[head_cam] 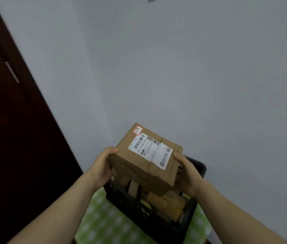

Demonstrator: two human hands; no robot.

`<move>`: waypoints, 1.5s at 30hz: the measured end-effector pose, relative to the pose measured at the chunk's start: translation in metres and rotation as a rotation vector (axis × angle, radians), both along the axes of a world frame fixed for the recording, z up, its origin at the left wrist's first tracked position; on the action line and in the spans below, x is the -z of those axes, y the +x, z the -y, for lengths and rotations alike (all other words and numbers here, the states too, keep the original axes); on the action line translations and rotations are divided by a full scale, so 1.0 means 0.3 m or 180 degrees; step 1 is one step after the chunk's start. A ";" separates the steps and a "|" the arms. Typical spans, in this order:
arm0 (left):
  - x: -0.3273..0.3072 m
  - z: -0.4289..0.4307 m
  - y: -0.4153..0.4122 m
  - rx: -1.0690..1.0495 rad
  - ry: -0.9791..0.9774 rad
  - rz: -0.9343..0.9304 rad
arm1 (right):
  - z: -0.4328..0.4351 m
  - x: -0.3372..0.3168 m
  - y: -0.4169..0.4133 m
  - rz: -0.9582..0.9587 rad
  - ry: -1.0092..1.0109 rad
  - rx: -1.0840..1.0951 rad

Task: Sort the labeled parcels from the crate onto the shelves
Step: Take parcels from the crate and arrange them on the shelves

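**Two hands hold a labelled cardboard parcel above a black crate**

A brown cardboard parcel [139, 166] is in the air just above a black plastic crate [130, 205]. It is tilted so that its top face looks up at the person holding it. That tilt seems chosen for reading, since the labels face the eyes.

The left hand [102, 166] grasps the parcel's left side, with the thumb hooked over the top edge and the fingers curled beneath. The right hand [186, 175] grasps the right side the same way, thumb at the upper edge and fingers tucked underneath out of sight. Gripping both sides probably keeps the box steady while the writing is checked.

On the top face sits a white shipping label [150, 150] with several barcodes, a square scan code and small printed lines. A band of clear tape crosses it, and the print is too blurred to read. At the far corner is a small red-bordered sticker [137, 130] with handwriting that looks like "2-8", perhaps with another mark before it. My guess is that it names the shelf spot for this parcel.

Below, more brown parcels [167, 201] lie inside the crate, so the sorting is not finished. The crate stands on a green and white checked cloth [104, 222]. Behind it is a plain pale wall [174, 67]. At the left is a dark wooden door [7, 138] with a metal handle [12, 72]. No shelves are in view.
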State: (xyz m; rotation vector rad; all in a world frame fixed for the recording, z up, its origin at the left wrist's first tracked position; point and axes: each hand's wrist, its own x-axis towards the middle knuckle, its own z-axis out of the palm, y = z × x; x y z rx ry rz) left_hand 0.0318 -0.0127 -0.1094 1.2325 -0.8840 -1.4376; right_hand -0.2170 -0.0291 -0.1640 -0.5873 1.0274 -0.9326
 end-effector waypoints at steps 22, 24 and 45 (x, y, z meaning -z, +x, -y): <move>-0.069 -0.459 0.502 -0.0900 -0.0229 -0.0022 | -0.191 -0.141 0.708 0.0180 -0.0915 -0.1354; -0.071 -0.479 0.522 -0.0944 -0.0252 -0.0007 | -0.206 -0.145 0.735 0.0176 -0.0904 -0.1337; -0.122 -0.984 0.821 -0.1965 -0.0187 0.0454 | -0.496 -0.258 1.182 0.0264 -0.1627 -0.2630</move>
